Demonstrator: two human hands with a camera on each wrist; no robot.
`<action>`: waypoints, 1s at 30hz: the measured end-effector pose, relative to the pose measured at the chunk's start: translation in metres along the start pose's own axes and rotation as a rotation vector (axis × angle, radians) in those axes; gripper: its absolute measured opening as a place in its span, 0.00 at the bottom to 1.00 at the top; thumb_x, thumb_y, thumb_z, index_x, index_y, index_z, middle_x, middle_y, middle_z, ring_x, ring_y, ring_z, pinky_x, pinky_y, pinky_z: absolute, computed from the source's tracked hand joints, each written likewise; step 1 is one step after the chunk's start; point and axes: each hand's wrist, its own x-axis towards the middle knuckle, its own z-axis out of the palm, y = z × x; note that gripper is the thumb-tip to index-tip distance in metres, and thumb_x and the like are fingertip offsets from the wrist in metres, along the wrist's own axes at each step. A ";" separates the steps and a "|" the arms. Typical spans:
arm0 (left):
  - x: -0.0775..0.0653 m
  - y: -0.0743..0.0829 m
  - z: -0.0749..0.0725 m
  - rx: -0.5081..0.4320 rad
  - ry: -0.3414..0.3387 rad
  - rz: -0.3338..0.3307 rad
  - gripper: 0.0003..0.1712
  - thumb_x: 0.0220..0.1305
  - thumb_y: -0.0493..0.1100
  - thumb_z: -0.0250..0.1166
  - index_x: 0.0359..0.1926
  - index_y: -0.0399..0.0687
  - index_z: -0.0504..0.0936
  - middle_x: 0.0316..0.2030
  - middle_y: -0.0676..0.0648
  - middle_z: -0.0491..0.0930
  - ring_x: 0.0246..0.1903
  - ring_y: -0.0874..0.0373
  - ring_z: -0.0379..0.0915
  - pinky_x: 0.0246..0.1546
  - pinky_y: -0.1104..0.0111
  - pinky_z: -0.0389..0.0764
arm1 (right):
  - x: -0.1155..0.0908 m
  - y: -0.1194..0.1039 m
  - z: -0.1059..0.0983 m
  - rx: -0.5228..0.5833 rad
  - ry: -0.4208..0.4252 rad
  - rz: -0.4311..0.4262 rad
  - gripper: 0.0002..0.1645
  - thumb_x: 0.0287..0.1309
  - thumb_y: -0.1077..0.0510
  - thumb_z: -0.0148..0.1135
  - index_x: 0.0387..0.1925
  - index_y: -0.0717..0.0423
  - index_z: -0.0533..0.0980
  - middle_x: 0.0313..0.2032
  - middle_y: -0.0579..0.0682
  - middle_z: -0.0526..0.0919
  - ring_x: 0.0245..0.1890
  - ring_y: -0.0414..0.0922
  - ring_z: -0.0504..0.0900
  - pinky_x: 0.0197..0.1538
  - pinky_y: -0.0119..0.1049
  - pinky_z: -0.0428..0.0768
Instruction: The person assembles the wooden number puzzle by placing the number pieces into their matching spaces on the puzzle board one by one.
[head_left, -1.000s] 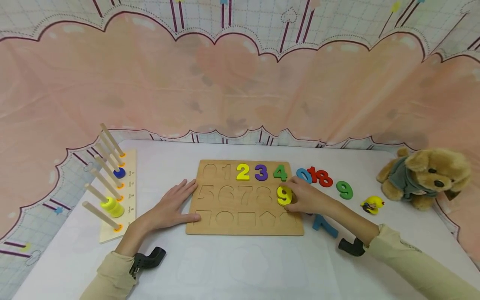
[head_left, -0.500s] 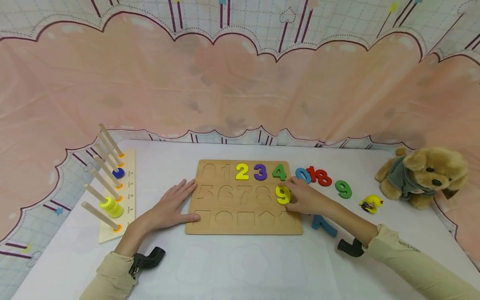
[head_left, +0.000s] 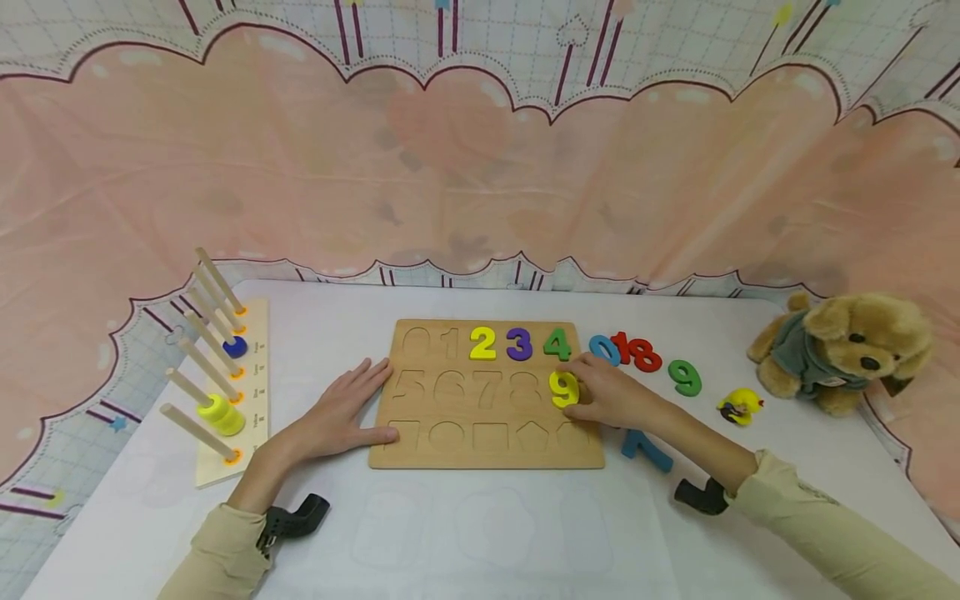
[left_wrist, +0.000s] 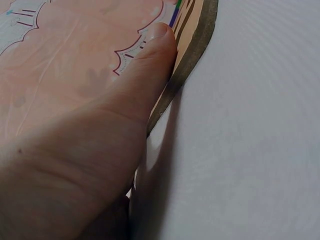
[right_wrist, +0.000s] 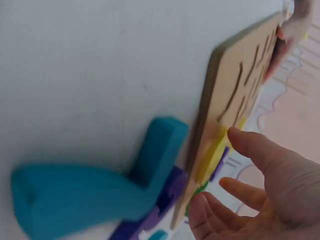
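Note:
A wooden number board (head_left: 465, 450) lies flat on the white table. My left hand (head_left: 337, 412) rests against its left edge, fingers stretched out and thumb on the board; the left wrist view shows the thumb (left_wrist: 155, 55) along that edge. At the board's right side my right hand (head_left: 611, 390) holds a yellow number 9 (head_left: 564, 389) between thumb and fingers, over the end of the middle row. Whether the 9 sits fully in its recess cannot be told. A yellow 2 (head_left: 483, 343), purple 3 (head_left: 519, 343) and green 4 (head_left: 557, 344) sit in the top row.
Right of the board lie a blue 0 (head_left: 604, 350), red 8 (head_left: 645, 355), green 9 (head_left: 684, 377) and blue 7 (head_left: 647, 450). A toy duck (head_left: 740, 407) and plush dog (head_left: 840, 354) stand farther right. A peg stand (head_left: 255, 392) is at left.
The head view has shifted slightly, so everything appears a little farther left. Both hands and the yellow 9 keep their places on the board.

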 end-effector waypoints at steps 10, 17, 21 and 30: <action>-0.001 -0.002 0.000 0.013 0.004 0.008 0.58 0.54 0.66 0.67 0.74 0.38 0.54 0.75 0.39 0.51 0.75 0.36 0.40 0.72 0.39 0.45 | -0.012 0.025 -0.023 -0.018 0.084 0.014 0.37 0.54 0.51 0.69 0.63 0.60 0.69 0.58 0.66 0.71 0.57 0.62 0.73 0.53 0.58 0.80; 0.001 -0.002 0.000 0.018 -0.001 0.007 0.58 0.54 0.66 0.66 0.74 0.38 0.54 0.75 0.39 0.51 0.75 0.36 0.40 0.72 0.40 0.45 | -0.016 0.047 -0.037 -0.030 0.101 0.031 0.38 0.55 0.53 0.69 0.64 0.63 0.68 0.56 0.66 0.73 0.51 0.58 0.73 0.52 0.53 0.82; 0.000 -0.001 0.000 0.016 0.001 0.006 0.57 0.54 0.66 0.66 0.74 0.39 0.54 0.75 0.39 0.51 0.75 0.36 0.40 0.71 0.39 0.45 | -0.015 0.058 -0.046 -0.025 0.098 0.056 0.38 0.55 0.53 0.69 0.64 0.62 0.67 0.58 0.68 0.71 0.57 0.63 0.71 0.52 0.56 0.82; 0.000 -0.001 0.001 0.008 0.010 0.013 0.57 0.54 0.65 0.67 0.74 0.39 0.54 0.75 0.38 0.51 0.75 0.36 0.40 0.71 0.38 0.45 | -0.017 0.082 -0.055 -0.031 0.088 0.082 0.40 0.55 0.52 0.69 0.65 0.64 0.66 0.62 0.70 0.67 0.62 0.68 0.65 0.59 0.65 0.73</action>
